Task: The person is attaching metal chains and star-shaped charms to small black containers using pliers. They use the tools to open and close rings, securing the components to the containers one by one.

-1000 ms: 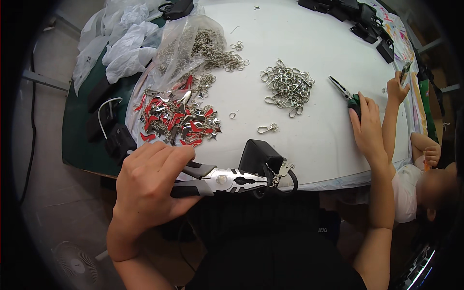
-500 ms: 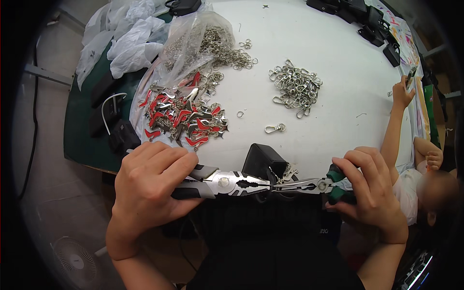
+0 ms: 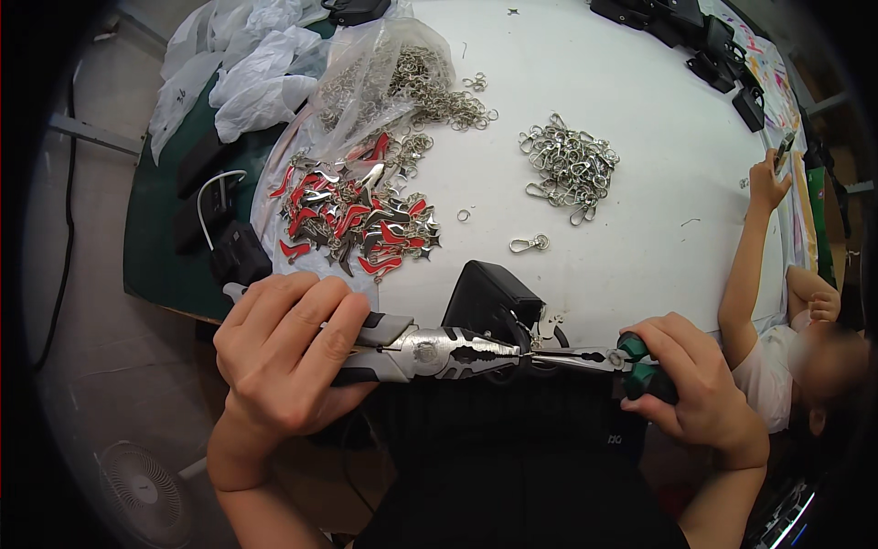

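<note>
My left hand (image 3: pixel 293 352) is wrapped round the handles of large grey-and-black pliers (image 3: pixel 439 353), jaws pointing right. In my right hand (image 3: pixel 700 375) are slimmer needle-nose pliers (image 3: pixel 581 359) with green-and-black handles, jaws pointing left. The two tips meet just in front of a small black case (image 3: pixel 485 297) at the table's near edge. Something small and metallic sits between the tips, too tiny to make out. Black loops hang beside the case, partly behind the tools. Beyond the case lie a single silver swivel clasp (image 3: pixel 529 243) and a small ring (image 3: pixel 464 216).
Red, black and silver charms (image 3: pixel 357 220) are heaped at left, below a clear bag (image 3: pixel 384 82) of metal rings. Silver clasps (image 3: pixel 572 166) form a pile at centre right. Black cases (image 3: pixel 713 55) line the far right edge. Another person's arm (image 3: pixel 754 247) reaches onto the table at right.
The right-hand pliers have turned, and their handles look closer together. The black case has shifted slightly left and tilted. Both tools' tips remain together, and the whole view has moved a little.
</note>
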`<state>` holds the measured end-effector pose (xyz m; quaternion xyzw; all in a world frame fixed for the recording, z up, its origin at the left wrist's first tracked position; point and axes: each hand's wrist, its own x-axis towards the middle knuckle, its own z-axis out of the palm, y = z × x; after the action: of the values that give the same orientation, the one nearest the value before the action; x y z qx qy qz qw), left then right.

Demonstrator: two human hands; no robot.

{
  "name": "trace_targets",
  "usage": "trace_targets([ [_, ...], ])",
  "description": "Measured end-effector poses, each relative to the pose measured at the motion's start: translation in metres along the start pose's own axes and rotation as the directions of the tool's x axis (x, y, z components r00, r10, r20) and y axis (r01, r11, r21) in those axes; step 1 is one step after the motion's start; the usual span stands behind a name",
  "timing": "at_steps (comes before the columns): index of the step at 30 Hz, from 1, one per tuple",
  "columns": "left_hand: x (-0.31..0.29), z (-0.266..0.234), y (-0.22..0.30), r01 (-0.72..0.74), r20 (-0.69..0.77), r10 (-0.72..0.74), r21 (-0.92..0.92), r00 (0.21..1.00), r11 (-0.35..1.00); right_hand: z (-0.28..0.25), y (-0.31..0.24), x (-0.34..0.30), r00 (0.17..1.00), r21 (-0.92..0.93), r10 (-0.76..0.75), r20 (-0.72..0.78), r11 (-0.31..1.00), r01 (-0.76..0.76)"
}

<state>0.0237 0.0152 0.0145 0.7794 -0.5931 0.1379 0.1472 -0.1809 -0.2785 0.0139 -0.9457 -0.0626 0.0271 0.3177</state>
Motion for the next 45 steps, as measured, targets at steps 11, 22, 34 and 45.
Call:
trace_targets([
  [11, 0.009, -0.005, 0.005, 0.061, 0.060, -0.057, -0.069, 0.997, 0.996, -0.002, 0.005, 0.000, 0.994, -0.140, -0.097, -0.048, 0.986, 0.089],
  [22, 0.011, -0.008, 0.008, 0.126, 0.137, -0.111, -0.107, 0.984, 0.986, -0.007, 0.005, 0.005, 0.992, -0.217, -0.124, -0.036, 0.970, 0.113],
  [34, -0.029, 0.076, 0.023, 0.377, 0.129, -0.362, -0.112, 0.923, 0.920, -0.033, 0.012, -0.019, 0.964, -0.146, 0.211, -0.160, 0.961, -0.234],
  [45, 0.028, 0.078, 0.056, 0.068, -0.095, -0.227, -0.785, 0.969, 0.616, -0.026, -0.008, 0.001, 0.987, -0.112, 0.140, -0.080, 0.983, -0.149],
])
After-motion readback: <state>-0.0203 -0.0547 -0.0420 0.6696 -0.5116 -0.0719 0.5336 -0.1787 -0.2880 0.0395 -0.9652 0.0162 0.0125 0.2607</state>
